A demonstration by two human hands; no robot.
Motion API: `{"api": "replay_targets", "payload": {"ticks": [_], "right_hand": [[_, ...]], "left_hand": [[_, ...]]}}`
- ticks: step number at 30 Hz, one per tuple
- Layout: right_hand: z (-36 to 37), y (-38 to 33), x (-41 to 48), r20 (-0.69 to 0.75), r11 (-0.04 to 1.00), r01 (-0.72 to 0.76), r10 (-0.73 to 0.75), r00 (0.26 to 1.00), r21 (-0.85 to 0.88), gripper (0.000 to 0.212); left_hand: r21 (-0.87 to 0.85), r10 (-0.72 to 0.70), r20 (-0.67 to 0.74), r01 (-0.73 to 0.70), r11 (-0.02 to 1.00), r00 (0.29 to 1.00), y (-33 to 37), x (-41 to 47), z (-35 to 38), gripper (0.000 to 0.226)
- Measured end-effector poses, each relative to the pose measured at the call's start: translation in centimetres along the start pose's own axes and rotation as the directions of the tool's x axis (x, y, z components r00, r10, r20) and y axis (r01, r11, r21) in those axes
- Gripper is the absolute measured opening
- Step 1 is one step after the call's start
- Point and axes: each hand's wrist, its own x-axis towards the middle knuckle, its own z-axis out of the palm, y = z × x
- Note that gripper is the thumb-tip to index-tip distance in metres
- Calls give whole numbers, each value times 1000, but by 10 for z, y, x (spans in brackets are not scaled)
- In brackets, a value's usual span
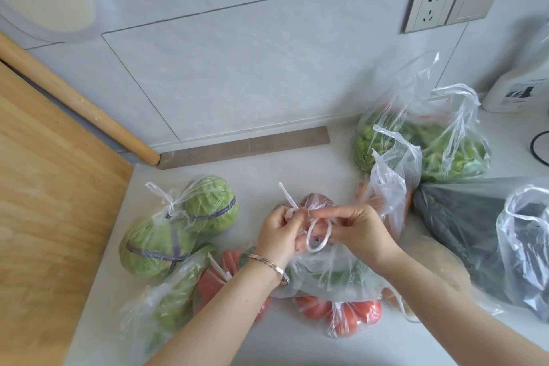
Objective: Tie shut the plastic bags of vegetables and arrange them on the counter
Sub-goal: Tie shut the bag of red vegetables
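A clear plastic bag (pixel 326 273) with green vegetables inside hangs in the middle, above the white counter (pixel 243 175). My left hand (pixel 279 232) pinches one twisted handle (pixel 286 196) that sticks up. My right hand (pixel 356 232) holds the other handle, which loops (pixel 319 235) around its fingers. At the left lies a knotted bag of two cabbages (pixel 178 223). Below it sits a tied bag of greens (pixel 172 300). Bags of tomatoes (pixel 350 318) lie under my arms.
Open bags of leafy greens (pixel 430 145), carrots (pixel 386 196) and dark vegetables (pixel 475 235) crowd the right side. A wooden board (pixel 50 217) and rolling pin (pixel 77 101) lean at the left. A white bottle (pixel 517 89) and a wall socket (pixel 430 9) are at the back right.
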Motion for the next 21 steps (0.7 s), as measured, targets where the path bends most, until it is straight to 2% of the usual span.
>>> {"api": "replay_targets", "payload": {"ticks": [2, 4, 5, 7, 8, 9, 10, 11, 12, 14, 16, 18, 20, 21], "right_hand": [[6, -3, 1, -64, 995, 28, -34, 997, -95, 14], [8, -6, 1, -112, 972, 2, -29, 993, -233, 27], [6, -4, 2, -145, 977, -19, -13, 989, -213, 35], [2, -6, 5, -253, 996, -85, 93, 963, 39, 46], [-1, -7, 5, -284, 971, -91, 154, 946, 223, 48], [-6, -4, 6, -279, 898, -87, 225, 933, 432, 46], [-9, -3, 5, -256, 756, -66, 300, 919, 651, 43], [-13, 2, 3, -219, 604, -59, 375, 901, 794, 42], [-19, 7, 1, -200, 490, -43, 433, 879, 871, 44], [-35, 22, -6, -182, 353, -24, 540, 822, 935, 45], [-54, 41, -14, -173, 276, -20, 654, 737, 961, 53], [-64, 54, -22, -191, 289, -39, 722, 665, 956, 60], [-66, 58, -22, -221, 318, -41, 741, 634, 947, 56], [-65, 55, -19, -250, 358, -43, 729, 638, 933, 50]], "left_hand": [[-92, -46, 45, 50, 995, 998, 3, -5, 2, 16], [-266, -160, 86, 177, 948, 983, 6, -6, 2, 24], [-404, -235, 133, 269, 874, 963, 10, -5, 0, 29], [-687, -302, 220, 368, 627, 927, 15, -1, -9, 40], [-783, -288, 203, 332, 527, 936, 14, 3, -15, 46], [-855, -256, 187, 285, 433, 949, 15, 5, -21, 50], [-898, -221, 166, 240, 370, 961, 13, 7, -25, 50], [-920, -204, 150, 212, 330, 967, 11, 7, -28, 48], [-929, -228, 128, 197, 314, 965, 6, 10, -31, 44], [-931, -343, 63, 179, 317, 937, -7, 14, -42, 34], [-912, -466, -31, 166, 375, 884, -26, 21, -57, 32], [-895, -529, -66, 184, 406, 846, -43, 24, -68, 33], [-862, -499, -86, 187, 471, 863, -49, 24, -68, 34], [-824, -449, -98, 180, 537, 888, -46, 22, -65, 32]]}}
